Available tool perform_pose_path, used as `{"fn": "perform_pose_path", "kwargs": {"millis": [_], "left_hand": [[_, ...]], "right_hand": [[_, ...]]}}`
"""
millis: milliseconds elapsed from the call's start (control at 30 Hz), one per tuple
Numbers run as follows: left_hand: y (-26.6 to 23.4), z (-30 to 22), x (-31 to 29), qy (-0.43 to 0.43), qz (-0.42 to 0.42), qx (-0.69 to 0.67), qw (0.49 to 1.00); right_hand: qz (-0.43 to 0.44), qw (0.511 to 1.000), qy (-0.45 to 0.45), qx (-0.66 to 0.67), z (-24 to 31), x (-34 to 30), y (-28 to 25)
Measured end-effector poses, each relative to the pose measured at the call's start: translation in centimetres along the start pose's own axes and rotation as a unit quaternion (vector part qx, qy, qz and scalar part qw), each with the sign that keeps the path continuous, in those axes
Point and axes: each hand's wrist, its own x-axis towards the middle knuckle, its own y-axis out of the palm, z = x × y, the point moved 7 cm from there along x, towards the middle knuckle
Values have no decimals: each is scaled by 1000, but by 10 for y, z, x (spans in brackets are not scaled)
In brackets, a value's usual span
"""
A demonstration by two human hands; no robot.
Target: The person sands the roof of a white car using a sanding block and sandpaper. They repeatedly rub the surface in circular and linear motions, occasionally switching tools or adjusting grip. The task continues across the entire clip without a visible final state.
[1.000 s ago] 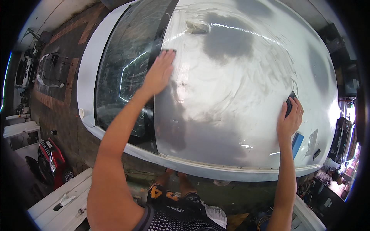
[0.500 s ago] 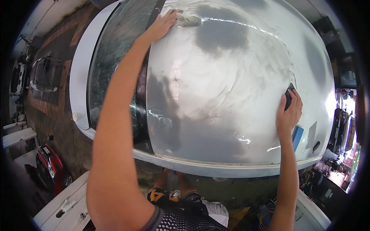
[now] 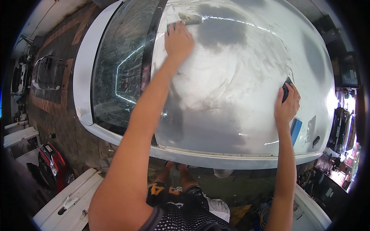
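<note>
Left hand [image 3: 178,40]: spread flat on roof [image 3: 239,88], now up beside cloth [image 3: 189,18]. Right hand [image 3: 286,104]: unmoved, fingers curled on dark pad [image 3: 285,87].

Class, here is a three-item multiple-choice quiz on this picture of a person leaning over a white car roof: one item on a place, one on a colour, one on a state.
1. Where is the left hand?
A. flat on the roof, fingertips at a pale cloth
B. on the floor
C. on the red machine

2. What colour is the flat tool lying near the right wrist?
A. yellow
B. blue
C. green

3. What is the right hand doing?
A. hanging free in the air
B. resting empty in a pocket
C. pressing a small dark block on the roof

Key: 1 A, the palm lies on the film by the cloth; 2 B, it shows blue against the white; 3 C, the fingers wrap the block on the surface.
</note>
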Motion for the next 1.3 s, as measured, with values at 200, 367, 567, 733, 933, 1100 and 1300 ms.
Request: {"fn": "perform_pose_path", "kwargs": {"millis": [200,367,567,733,933,1100,1300], "left_hand": [[-30,-1,2,-44,1,31,999],[-22,-77,-60,121,-16,-77,989],[20,-142,8,208,16,-139,968],[46,-80,146,8,58,13,998],[57,-116,125,94,155,54,982],[33,-54,139,-16,151,221,963],[27,-109,148,-128,254,114,952]], "right_hand": [[-2,1000,7,17,4,2,2],[1,1000,15,3,-3,0,-2],[-3,1000,19,-2,-10,-2,-9],[-9,999,-4,42,22,5,6],[-8,999,31,-5,-22,-5,-10],[1,999,29,39,2,2,4],[6,998,41,38,-9,-3,0]]}}
